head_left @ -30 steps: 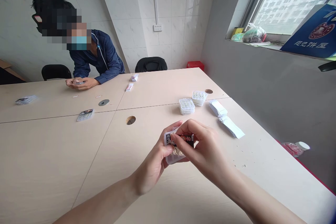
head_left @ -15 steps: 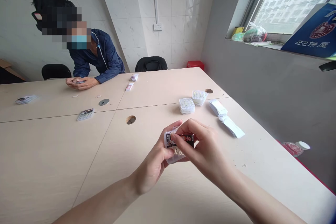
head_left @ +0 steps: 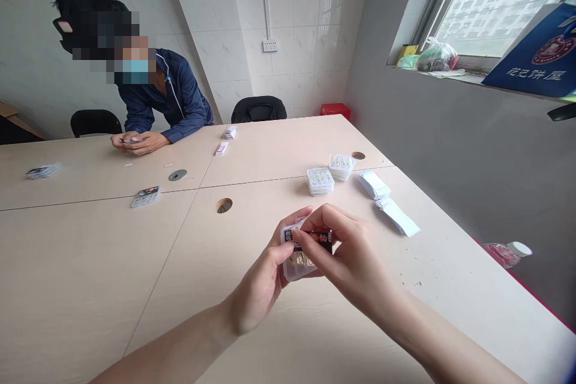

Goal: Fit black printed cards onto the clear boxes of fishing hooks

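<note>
Left hand (head_left: 263, 281) and right hand (head_left: 353, 258) grip plastic case (head_left: 298, 267).

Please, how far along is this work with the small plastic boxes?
Done, it seems: two stacks of clear boxes stand on the table. In hand: the left hand holds a clear box, the right hand pinches a dark printed card on it. Left: two piles of white paper slips lie nearby.

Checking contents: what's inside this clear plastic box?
The clear plastic box shows a dark printed card and pale looped strands; the left hand and right hand cover the rest.
</note>
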Demonstrator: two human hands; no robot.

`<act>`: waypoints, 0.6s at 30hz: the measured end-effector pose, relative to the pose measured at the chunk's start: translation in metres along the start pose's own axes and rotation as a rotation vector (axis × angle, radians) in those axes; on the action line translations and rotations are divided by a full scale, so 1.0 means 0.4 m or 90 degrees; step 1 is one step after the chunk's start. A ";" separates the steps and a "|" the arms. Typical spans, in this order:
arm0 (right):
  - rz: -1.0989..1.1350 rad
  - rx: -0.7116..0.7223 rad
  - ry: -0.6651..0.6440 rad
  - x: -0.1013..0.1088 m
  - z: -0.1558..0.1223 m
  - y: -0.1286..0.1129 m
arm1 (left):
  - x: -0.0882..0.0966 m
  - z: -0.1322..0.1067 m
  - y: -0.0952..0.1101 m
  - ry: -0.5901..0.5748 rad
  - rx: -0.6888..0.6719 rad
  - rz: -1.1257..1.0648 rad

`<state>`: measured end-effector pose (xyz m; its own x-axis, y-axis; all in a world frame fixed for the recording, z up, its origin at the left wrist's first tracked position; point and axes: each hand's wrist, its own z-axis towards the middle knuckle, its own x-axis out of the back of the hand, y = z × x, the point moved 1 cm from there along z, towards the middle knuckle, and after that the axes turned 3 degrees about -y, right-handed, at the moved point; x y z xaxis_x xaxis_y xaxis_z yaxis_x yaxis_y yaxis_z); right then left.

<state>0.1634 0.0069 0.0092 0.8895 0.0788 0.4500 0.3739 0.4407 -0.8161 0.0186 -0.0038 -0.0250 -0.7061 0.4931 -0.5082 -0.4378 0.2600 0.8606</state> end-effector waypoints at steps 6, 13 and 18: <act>-0.007 0.001 -0.001 0.001 -0.001 0.001 | -0.006 0.000 0.004 0.015 0.016 0.006; -0.015 0.003 -0.002 0.001 -0.001 0.001 | -0.007 0.000 0.003 0.016 0.012 0.007; -0.015 0.005 -0.001 0.001 0.001 0.000 | -0.008 -0.001 0.004 0.016 0.013 0.012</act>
<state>0.1636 0.0072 0.0093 0.8800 0.0693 0.4698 0.3928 0.4499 -0.8021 0.0197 -0.0053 -0.0219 -0.7279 0.4779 -0.4918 -0.4127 0.2674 0.8707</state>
